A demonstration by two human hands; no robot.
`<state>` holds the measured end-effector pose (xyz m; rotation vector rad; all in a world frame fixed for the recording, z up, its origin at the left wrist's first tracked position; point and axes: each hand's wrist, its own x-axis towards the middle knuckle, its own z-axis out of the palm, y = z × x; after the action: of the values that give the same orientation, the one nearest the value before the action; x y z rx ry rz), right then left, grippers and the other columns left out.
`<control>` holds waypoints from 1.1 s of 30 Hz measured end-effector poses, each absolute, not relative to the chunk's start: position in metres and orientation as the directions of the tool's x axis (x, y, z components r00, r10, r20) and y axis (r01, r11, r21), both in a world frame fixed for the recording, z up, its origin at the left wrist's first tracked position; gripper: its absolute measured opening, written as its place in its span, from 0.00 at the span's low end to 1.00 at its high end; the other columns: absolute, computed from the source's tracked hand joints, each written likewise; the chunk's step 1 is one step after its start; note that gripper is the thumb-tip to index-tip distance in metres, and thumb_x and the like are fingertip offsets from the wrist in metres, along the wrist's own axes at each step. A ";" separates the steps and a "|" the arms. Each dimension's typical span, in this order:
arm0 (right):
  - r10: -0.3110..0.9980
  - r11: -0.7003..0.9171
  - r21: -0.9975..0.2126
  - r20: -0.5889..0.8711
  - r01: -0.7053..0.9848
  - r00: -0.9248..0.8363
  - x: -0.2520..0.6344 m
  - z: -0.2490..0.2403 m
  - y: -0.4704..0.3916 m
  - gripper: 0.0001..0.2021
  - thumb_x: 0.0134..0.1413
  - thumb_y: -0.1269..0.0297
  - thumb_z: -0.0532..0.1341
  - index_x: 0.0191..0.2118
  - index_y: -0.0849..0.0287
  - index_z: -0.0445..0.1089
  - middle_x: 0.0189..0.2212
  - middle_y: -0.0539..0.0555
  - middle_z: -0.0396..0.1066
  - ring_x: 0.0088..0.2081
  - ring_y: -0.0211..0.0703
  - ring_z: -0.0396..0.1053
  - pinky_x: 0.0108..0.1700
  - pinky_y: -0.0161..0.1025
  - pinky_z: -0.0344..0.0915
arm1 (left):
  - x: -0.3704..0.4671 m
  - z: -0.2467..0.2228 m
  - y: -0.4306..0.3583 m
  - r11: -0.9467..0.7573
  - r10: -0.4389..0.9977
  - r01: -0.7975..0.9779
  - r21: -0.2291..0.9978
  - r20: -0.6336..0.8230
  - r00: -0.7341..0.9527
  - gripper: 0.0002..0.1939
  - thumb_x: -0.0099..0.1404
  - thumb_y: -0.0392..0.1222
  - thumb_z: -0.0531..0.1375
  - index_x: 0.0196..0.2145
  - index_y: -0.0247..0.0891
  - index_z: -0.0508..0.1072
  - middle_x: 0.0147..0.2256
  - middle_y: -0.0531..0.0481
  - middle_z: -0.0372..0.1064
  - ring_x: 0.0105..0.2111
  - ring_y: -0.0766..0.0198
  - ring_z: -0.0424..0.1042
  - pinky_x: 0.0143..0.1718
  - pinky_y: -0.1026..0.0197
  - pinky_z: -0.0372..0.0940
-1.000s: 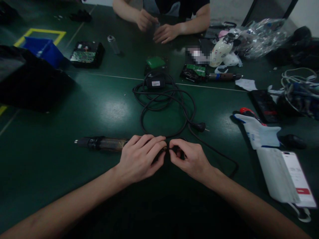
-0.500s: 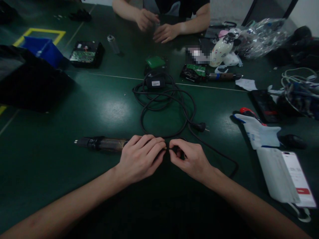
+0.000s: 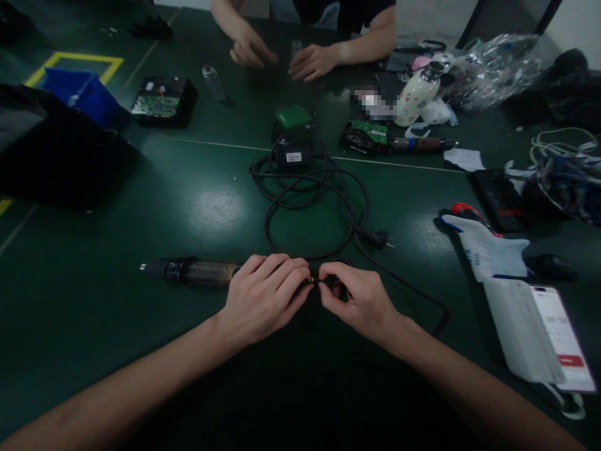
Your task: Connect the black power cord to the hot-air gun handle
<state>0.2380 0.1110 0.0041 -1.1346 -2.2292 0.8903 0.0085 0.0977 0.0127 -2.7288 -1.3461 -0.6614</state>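
Observation:
My left hand is wrapped over the rear end of a dark electric screwdriver, which lies flat with its silver tip to the left. A small brass-coloured piece shows between my left fingertips and my right hand. With thumb and forefinger, my right hand pinches a thin black cable end, mostly hidden by the fingers. A black power cord lies in loops behind my hands, with a labelled black adapter box and a two-pin plug.
Opposite, a co-worker's hands are over the table. Hard drives with green boards, another screwdriver and a bottle stand beyond. At right lie a face mask, a phone and a glove. A blue bin is left.
My hands have hardly moved; slightly more of the brass piece shows between them. One of the co-worker's hands has moved to the left, away from the other.

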 end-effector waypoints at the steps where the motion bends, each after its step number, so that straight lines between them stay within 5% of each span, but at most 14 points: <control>1: 0.832 0.446 -0.728 0.124 0.520 -0.541 0.238 0.004 0.111 0.06 0.65 0.69 0.60 0.46 0.55 0.69 0.34 0.49 0.74 0.30 0.36 0.71 0.33 0.34 0.67 | 0.009 0.013 0.098 -0.626 0.751 0.764 0.158 0.385 0.536 0.07 0.71 0.42 0.62 0.45 0.40 0.75 0.50 0.49 0.79 0.47 0.56 0.76 0.43 0.51 0.63; 33: 0.835 0.431 -0.736 0.107 0.521 -0.540 0.239 0.003 0.110 0.06 0.66 0.68 0.61 0.47 0.56 0.69 0.33 0.48 0.72 0.30 0.36 0.70 0.34 0.33 0.65 | 0.010 0.012 0.098 -0.628 0.741 0.765 0.142 0.407 0.534 0.07 0.71 0.42 0.63 0.44 0.40 0.76 0.47 0.49 0.80 0.46 0.57 0.76 0.43 0.52 0.63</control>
<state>0.2385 0.1105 0.0030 -1.1447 -2.2274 0.9097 0.0096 0.0980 0.0122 -2.7040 -1.3290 -0.6777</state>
